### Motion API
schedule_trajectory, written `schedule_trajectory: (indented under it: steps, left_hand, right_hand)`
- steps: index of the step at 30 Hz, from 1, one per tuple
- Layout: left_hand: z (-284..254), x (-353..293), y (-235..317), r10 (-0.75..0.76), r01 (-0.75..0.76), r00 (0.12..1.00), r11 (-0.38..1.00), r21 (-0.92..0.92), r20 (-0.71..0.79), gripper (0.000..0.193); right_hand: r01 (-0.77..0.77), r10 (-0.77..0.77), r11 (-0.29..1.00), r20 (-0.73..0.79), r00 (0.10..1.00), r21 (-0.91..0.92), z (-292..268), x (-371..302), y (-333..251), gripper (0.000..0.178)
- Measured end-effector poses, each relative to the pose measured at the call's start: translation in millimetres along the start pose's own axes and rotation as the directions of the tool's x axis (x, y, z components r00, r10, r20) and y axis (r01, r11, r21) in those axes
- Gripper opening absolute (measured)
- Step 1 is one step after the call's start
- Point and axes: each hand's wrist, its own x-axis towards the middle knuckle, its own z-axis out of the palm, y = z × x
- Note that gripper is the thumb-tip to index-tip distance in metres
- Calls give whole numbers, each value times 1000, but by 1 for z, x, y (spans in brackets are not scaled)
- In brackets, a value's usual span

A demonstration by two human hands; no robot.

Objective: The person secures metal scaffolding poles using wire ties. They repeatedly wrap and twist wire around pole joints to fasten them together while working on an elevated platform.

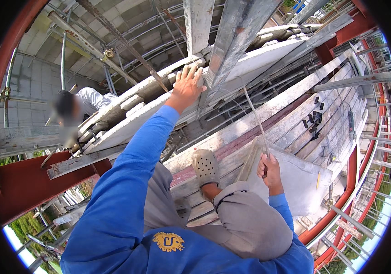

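Observation:
My left hand (187, 89) reaches forward with its fingers spread, resting on the upper edge of a long white panel (136, 119) beside a grey upright beam (232, 41). The hand grips nothing. My right hand (270, 171) is closed round the near end of a long thin rod (255, 112), with a bit of dark handle showing at the fist. The rod slants up and away, and its far tip is bent near the white panel. Below and beside the right hand lies a pale sheet (302, 182) on the planks.
Weathered planks (291, 130) form the platform under my feet. Several small black pieces (315, 118) and a yellow pencil-like stick (317, 180) lie to the right. Red steel beams (26, 180) and scaffold pipes surround it. Another person (90, 102) is beyond the panel at left. A gap runs beside the planks.

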Motion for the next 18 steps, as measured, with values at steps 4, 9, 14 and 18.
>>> schedule_trajectory:
  steps: [4, 9, 14, 18]
  left_hand:
    - [6, -3, -1, 2, -9, 996, 997, 78, 91, 83]
    - [9, 0, -4, -7, 6, 999, 1000, 19, 35, 74]
    - [14, -1, 1, -15, 15, 1000, 998, 61, -4, 67]
    - [15, -3, -7, 12, -12, 1000, 998, 58, 4, 65]
  right_hand:
    - [213, -242, 948, -99, 965, -238, 17, -18, 28, 26]
    - [235, -389, 726, -104, 915, -646, 35, -21, 36, 29]
    - [247, -539, 542, -107, 835, -803, 42, -24, 55, 33]
    - [270, -519, 544, -65, 853, -795, 46, -22, 66, 35]
